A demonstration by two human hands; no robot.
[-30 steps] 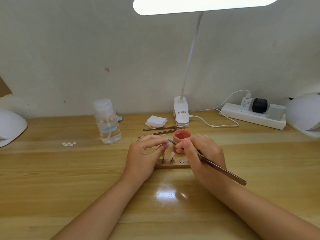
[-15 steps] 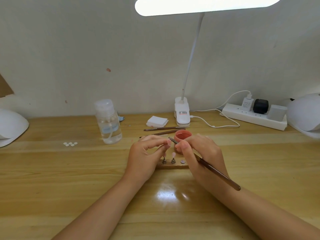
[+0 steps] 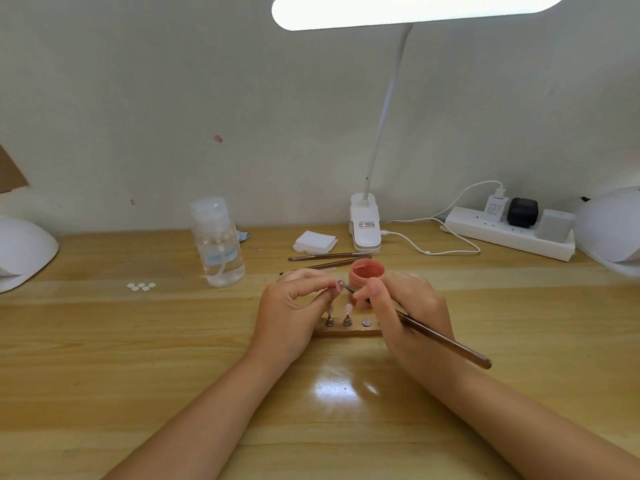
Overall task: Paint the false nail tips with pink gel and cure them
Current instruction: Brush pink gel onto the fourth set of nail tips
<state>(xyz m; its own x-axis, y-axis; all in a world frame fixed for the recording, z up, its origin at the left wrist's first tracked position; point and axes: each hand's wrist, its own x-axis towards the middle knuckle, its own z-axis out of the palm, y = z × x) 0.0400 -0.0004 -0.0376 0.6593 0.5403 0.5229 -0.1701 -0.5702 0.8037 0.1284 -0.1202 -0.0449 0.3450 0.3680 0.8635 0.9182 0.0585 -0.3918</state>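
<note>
My left hand (image 3: 294,313) pinches a small nail tip on its holder (image 3: 338,284) just above the wooden stand (image 3: 349,330). My right hand (image 3: 408,306) grips a brown brush (image 3: 446,341), and the brush's tip touches the held nail tip. Behind my hands sits the open pink gel pot (image 3: 367,271). Two pegs with pink nail tips (image 3: 347,311) stand upright on the stand, next to an empty round socket (image 3: 365,322).
Two spare brushes (image 3: 329,259) lie behind the pot. A clear pump bottle (image 3: 217,242), several loose white nail tips (image 3: 141,286), white pads (image 3: 315,242), the desk lamp's clip base (image 3: 364,224) and a power strip (image 3: 509,233) sit farther back. White curing lamps stand at far left (image 3: 24,252) and far right (image 3: 613,230).
The brush has swung a little, its rear end dropping lower to the right. Both hands stay at the held nail tip, with only slight shifts.
</note>
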